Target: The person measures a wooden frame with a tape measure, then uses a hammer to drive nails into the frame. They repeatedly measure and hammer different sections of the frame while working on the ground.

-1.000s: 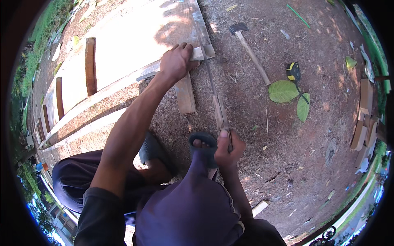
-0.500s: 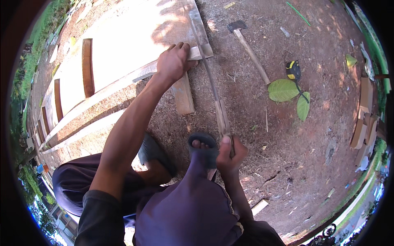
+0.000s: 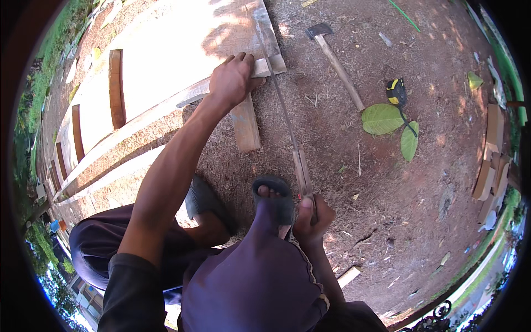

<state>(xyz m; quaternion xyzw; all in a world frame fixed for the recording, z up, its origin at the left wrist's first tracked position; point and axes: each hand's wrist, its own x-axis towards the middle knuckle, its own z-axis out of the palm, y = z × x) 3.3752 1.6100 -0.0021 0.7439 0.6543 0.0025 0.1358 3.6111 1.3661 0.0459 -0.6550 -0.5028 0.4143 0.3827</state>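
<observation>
My right hand, low and right of centre, is closed around the wooden handle of a handsaw. The saw's thin blade slants up and away, crossing a narrow wooden strip close to its right end. My left hand presses down on that strip just left of the blade, its fingers curled over the far side. The strip lies along the near edge of a large pale wooden board, bright with sunlight. Below my left hand, a short piece of wood sticks out toward me.
On the dirt to the right lie a wooden-handled tool with a dark metal head, a black and yellow tape measure and green leaves. Cut wood blocks are piled at far right. My sandalled foot is beside the saw handle.
My right hand has drawn the saw slightly back toward me, and the blade has slid along across the strip. My left hand keeps its hold on the strip.
</observation>
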